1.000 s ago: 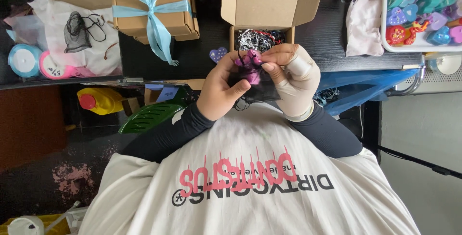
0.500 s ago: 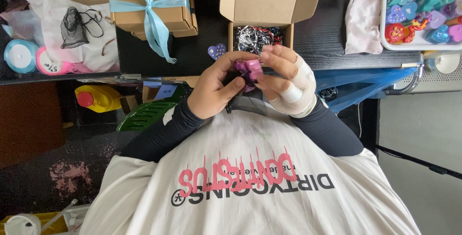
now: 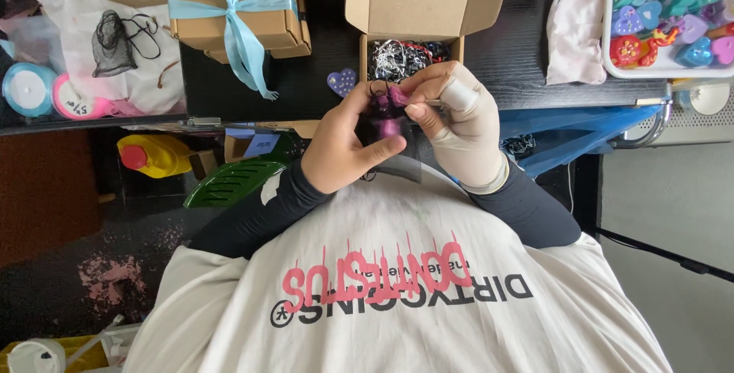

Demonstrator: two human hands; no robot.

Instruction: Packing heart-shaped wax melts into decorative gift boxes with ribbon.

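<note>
Where the two hands meet, just in front of the chest, a small purple thing (image 3: pixel 391 119) sits pinched between them, and most of it is hidden. The left hand (image 3: pixel 340 147) curls around it from one side, thumb pressed against its lower edge, fingers bent and closed on it. The right hand (image 3: pixel 457 124), wrapped in a pale bandage or glove with a white band around one finger, grips the upper part with its fingertips. Only slivers of purple and pink show between the fingers, so its shape cannot be made out; a dark net or cord seems to hang about it, but that is unclear.

Just beyond the hands stands an open cardboard box (image 3: pixel 417 6) on the dark table (image 3: pixel 520 60), its flap raised, filled with shredded black and white paper (image 3: pixel 405 56). A small purple heart (image 3: pixel 342 81) lies beside the box. Further left is a closed box tied with a light blue ribbon (image 3: pixel 233 14), then a plastic bag (image 3: pixel 115 44) holding a dark mesh pouch, and spools of ribbon (image 3: pixel 53 94) cut off by the edge. At the right, a white tray (image 3: pixel 608 44) of coloured hearts runs out of view, with a pale pink pouch (image 3: pixel 575 33) next to it. Below the table, a yellow bottle (image 3: pixel 157 155) and a green leaf-shaped thing (image 3: pixel 229 182) are partly hidden.
</note>
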